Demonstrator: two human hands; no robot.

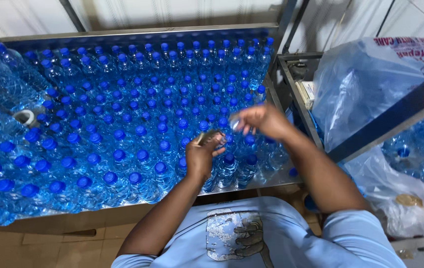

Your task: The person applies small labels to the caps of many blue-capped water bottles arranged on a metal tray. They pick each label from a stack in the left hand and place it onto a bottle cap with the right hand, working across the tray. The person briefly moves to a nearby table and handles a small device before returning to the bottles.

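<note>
Both hands pinch clear sleeves: left hand [204,155], right hand [261,120], over blue-capped bottles [122,124], steel table [266,181].

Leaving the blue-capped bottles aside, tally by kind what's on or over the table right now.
Hands: 2, left hand and right hand
White ring: 1
Total: 3
</note>
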